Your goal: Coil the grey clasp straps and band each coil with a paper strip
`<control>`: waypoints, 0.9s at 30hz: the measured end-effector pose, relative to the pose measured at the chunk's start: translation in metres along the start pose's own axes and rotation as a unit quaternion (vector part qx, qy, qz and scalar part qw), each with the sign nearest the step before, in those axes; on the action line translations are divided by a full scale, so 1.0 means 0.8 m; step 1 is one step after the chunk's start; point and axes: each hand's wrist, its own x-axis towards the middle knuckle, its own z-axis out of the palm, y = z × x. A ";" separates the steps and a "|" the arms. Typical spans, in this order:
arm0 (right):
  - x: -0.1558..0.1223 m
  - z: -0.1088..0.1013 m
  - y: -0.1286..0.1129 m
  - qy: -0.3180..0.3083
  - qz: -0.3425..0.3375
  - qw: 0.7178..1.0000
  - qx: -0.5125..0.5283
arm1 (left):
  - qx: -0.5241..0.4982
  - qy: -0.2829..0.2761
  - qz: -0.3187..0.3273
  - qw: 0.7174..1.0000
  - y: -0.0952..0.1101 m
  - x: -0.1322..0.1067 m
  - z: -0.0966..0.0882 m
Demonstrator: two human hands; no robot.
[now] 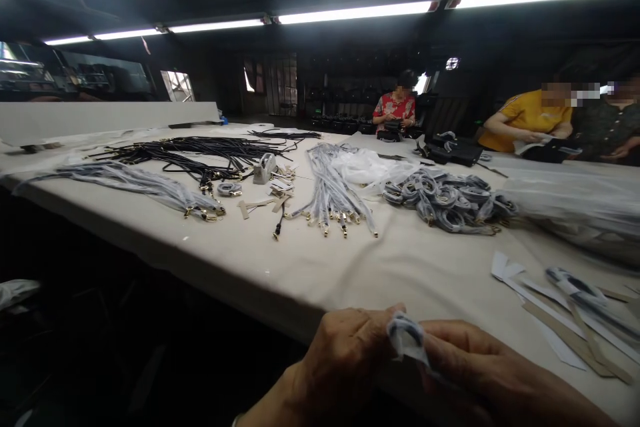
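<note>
At the bottom edge of the view, my left hand point(345, 360) and my right hand point(480, 373) meet over the near edge of the table point(300, 267). Between their fingertips they pinch a small coiled strap wrapped in clear plastic point(407, 339). Both hands have their fingers closed on it. On the table beyond lie a bundle of wrapped straps with gold clips point(330, 193) and a heap of coiled wrapped straps point(445, 200).
Black straps point(200, 150) and a grey wrapped bundle point(135, 183) lie at the left, with a tape dispenser point(263, 169) between. Paper strips point(560, 313) lie at the right. Three other people point(397, 110) work at the far side.
</note>
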 end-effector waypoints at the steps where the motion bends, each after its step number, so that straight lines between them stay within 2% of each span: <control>1: 0.000 -0.001 0.002 -0.006 0.000 1.000 0.005 | -0.006 -0.003 0.002 1.000 0.003 0.003 -0.001; 5: -0.011 -0.007 0.005 0.002 0.010 1.000 0.018 | -0.076 -0.002 -0.011 0.997 0.007 0.014 -0.006; 9: -0.027 -0.007 -0.006 0.012 0.007 1.000 0.028 | -0.113 -0.045 -0.017 0.992 0.012 0.032 -0.003; 11: -0.034 -0.010 -0.013 0.041 -0.026 0.996 0.071 | -0.147 -0.043 -0.037 0.988 0.009 0.038 0.001; 14: -0.042 -0.021 -0.023 0.080 -0.133 0.973 0.171 | -0.149 -0.001 -0.127 0.981 -0.009 0.027 0.009; 15: -0.043 -0.025 -0.026 0.080 -0.183 0.960 0.194 | -0.131 0.006 -0.159 0.978 -0.017 0.018 0.013; 17: -0.039 -0.032 -0.032 0.095 -0.291 0.929 0.209 | -0.107 -0.027 -0.212 0.971 -0.031 -0.005 0.025; 20: -0.018 -0.036 -0.035 0.202 -0.420 0.862 0.199 | -0.165 -0.100 -0.274 0.942 -0.036 -0.037 0.049; 22: 0.003 -0.041 -0.029 0.282 -0.491 0.810 0.155 | -0.261 -0.114 -0.315 0.905 -0.028 -0.047 0.061; 23: 0.015 -0.046 -0.022 0.315 -0.522 0.785 0.109 | -0.316 -0.115 -0.336 0.880 -0.022 -0.048 0.062; 25: 0.038 -0.060 -0.003 0.349 -0.573 0.740 -0.048 | -0.408 -0.116 -0.373 0.825 -0.009 -0.043 0.054; 26: 0.048 -0.069 0.008 0.337 -0.589 0.718 -0.155 | -0.435 -0.117 -0.382 0.807 -0.003 -0.039 0.044; 27: 0.057 -0.077 0.021 0.307 -0.594 0.693 -0.269 | -0.444 -0.122 -0.381 0.802 0.002 -0.034 0.032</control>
